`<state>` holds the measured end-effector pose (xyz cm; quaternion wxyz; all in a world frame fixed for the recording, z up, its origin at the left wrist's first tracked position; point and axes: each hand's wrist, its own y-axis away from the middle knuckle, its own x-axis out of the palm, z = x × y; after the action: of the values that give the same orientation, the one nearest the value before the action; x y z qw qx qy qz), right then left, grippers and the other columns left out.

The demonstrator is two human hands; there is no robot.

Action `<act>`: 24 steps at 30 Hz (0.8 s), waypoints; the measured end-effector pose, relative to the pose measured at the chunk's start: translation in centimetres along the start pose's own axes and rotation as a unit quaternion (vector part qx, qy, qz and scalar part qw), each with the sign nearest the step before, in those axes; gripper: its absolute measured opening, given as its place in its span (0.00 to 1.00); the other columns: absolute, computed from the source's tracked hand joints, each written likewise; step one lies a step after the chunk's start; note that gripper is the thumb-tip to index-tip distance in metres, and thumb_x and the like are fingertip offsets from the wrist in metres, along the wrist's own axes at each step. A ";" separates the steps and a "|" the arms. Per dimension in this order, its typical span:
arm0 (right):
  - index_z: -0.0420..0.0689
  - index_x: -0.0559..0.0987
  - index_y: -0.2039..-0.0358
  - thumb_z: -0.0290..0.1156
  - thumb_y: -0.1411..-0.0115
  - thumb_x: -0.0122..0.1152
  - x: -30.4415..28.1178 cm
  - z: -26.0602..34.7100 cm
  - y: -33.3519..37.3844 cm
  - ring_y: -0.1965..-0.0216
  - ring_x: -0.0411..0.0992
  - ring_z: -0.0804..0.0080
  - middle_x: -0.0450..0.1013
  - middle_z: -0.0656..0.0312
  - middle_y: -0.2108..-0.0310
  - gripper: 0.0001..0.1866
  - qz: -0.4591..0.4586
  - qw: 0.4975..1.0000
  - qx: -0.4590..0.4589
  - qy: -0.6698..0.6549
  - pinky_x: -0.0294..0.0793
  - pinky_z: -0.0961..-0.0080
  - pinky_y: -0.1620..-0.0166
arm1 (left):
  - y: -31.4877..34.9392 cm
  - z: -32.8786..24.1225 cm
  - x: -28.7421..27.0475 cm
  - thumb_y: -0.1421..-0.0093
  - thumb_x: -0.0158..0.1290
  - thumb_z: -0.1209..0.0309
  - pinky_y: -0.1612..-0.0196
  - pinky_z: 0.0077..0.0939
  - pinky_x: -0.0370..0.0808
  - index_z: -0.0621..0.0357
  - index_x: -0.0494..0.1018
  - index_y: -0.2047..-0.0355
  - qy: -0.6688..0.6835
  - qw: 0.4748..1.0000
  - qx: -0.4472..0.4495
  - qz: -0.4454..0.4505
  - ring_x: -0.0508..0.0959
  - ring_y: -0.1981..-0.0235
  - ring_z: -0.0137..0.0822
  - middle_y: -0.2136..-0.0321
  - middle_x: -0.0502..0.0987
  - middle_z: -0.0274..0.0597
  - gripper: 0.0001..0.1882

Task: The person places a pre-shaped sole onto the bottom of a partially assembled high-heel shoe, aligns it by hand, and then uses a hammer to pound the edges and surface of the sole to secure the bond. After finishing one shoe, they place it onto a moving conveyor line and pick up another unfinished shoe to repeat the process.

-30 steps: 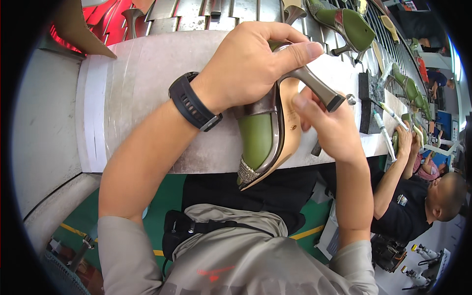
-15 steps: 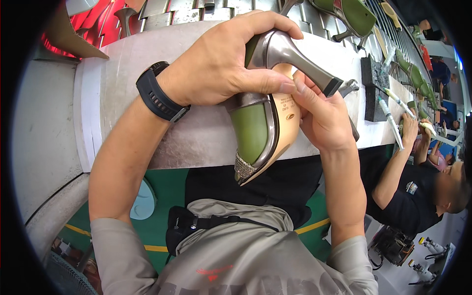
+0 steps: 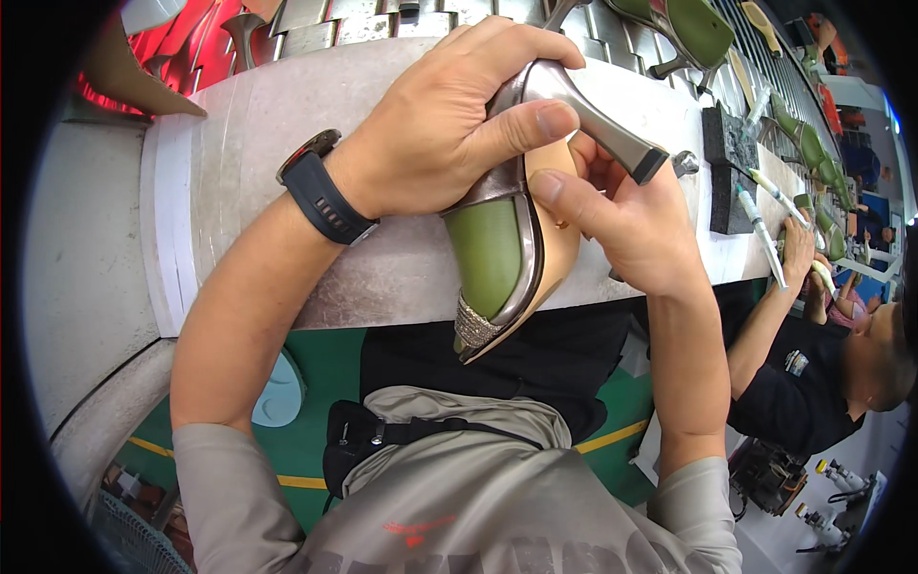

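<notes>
A high-heeled shoe (image 3: 486, 251) with a green lining, metallic grey-brown trim and a glittery toe band is held sole-out over the bench edge, toe pointing down. Its tall heel slants toward the lower right. My left hand (image 3: 435, 129), with a dark watch on the wrist, is closed around the back of the shoe, thumb along the base of the heel. The thumb of my right hand (image 3: 636, 215) presses on the tan sole; its other fingers curl under the heel, and their tips are partly hidden.
Behind the pale bench (image 3: 253, 163) runs a slatted metal conveyor (image 3: 363, 33) carrying a green shoe (image 3: 696, 33). A dark block (image 3: 729, 172) and a syringe-like tube (image 3: 762, 234) lie to the right, near a co-worker's hand (image 3: 796, 251). Red-lit heels stand far left.
My right thumb has shifted left and down onto the sole, covering its printed area. My left thumb has moved up toward the heel. The shoe stays almost in place.
</notes>
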<state>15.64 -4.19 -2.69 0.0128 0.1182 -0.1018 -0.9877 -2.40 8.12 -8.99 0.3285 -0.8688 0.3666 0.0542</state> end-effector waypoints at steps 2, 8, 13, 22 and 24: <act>0.36 0.83 0.58 0.33 0.41 0.73 0.1 -0.1 -0.1 0.70 0.70 0.85 0.75 0.71 0.72 0.16 -0.012 1.000 -0.006 0.014 0.72 0.81 0.65 | -0.1 -0.1 -0.2 0.27 0.54 0.50 0.42 0.30 0.71 0.60 0.71 0.39 -0.073 0.997 0.007 0.018 0.75 0.47 0.35 0.49 0.75 0.42 0.28; 0.35 0.81 0.65 0.42 0.44 0.75 -0.5 1.3 -1.8 0.72 0.73 0.78 0.75 0.63 0.75 0.21 -0.025 0.983 -0.035 0.176 0.75 0.74 0.67 | 1.0 -1.0 -0.5 0.30 0.61 0.60 0.50 0.26 0.76 0.59 0.74 0.44 0.107 0.981 -0.119 -0.109 0.77 0.57 0.28 0.56 0.79 0.38 0.21; 0.38 0.81 0.60 0.39 0.46 0.75 0.4 2.7 -1.3 0.63 0.78 0.52 0.80 0.51 0.66 0.19 -0.050 0.933 -0.219 0.280 0.78 0.62 0.57 | 6.2 -6.7 -1.4 0.47 0.76 0.66 0.50 0.30 0.78 0.61 0.72 0.51 0.036 0.965 -0.151 -0.212 0.79 0.54 0.31 0.55 0.76 0.40 0.30; 0.41 0.82 0.59 0.37 0.51 0.80 0.5 0.7 1.0 0.56 0.78 0.54 0.82 0.56 0.57 0.22 -0.048 0.863 -0.362 0.348 0.73 0.61 0.48 | 7.7 -8.3 0.9 0.50 0.77 0.64 0.41 0.42 0.79 0.64 0.76 0.42 -0.194 0.976 -0.050 -0.088 0.83 0.45 0.52 0.44 0.80 0.57 0.37; 0.43 0.82 0.59 0.41 0.50 0.80 0.5 0.8 0.8 0.57 0.77 0.55 0.82 0.57 0.58 0.22 -0.049 0.864 -0.358 0.351 0.72 0.61 0.49 | 7.6 -8.3 0.8 0.49 0.76 0.61 0.40 0.44 0.79 0.64 0.77 0.43 -0.206 0.974 -0.034 -0.090 0.84 0.46 0.51 0.45 0.81 0.57 0.36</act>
<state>14.92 -4.86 -1.84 0.0411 0.4491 0.2759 -0.8488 -8.14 -1.31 -6.83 0.3707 -0.8790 0.2096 0.2143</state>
